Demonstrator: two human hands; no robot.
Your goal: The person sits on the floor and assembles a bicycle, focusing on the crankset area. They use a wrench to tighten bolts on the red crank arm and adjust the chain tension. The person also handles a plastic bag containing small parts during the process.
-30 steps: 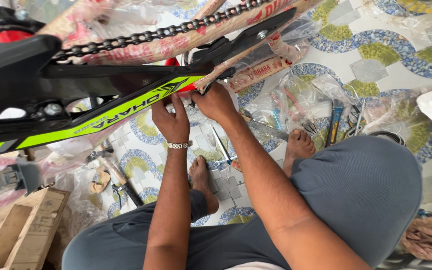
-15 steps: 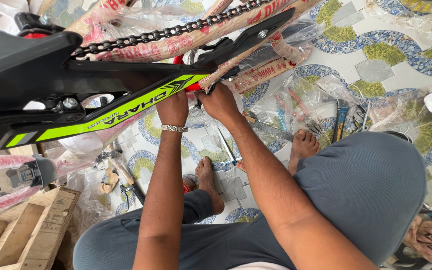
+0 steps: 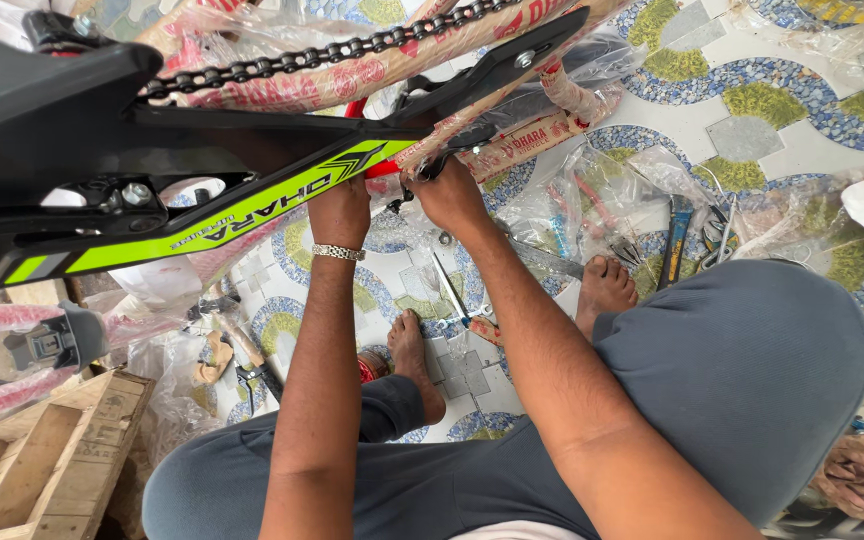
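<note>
Looking down from the bottom of the frame, we see our grey-trousered knees [image 3: 752, 380] spread wide and both forearms reaching up the middle. Between them, on the patterned tile floor [image 3: 742, 130], lie our bare feet, a pair of scissors [image 3: 457, 300] and, to the right, pliers with blue handles [image 3: 674, 240] among crumpled clear plastic wrap [image 3: 592, 200]. At lower left sits a wooden crate [image 3: 42, 470]. Higher up, our left hand [image 3: 340, 210], with a metal bracelet [image 3: 338, 252] at the wrist, presses against the underside of the black and lime-green bicycle frame [image 3: 232, 215] that crosses the upper left of the frame; its fingers curl out of sight behind the tube, so we cannot tell what they grip. Just beside it, our right hand [image 3: 447, 195] closes its fingers narrowly around a small dark tool [image 3: 452, 150] at the frame's joint. Above the hands the chain [image 3: 322, 55] runs across paper-wrapped red tubing [image 3: 352, 85], which blocks whatever lies farther back.
</note>
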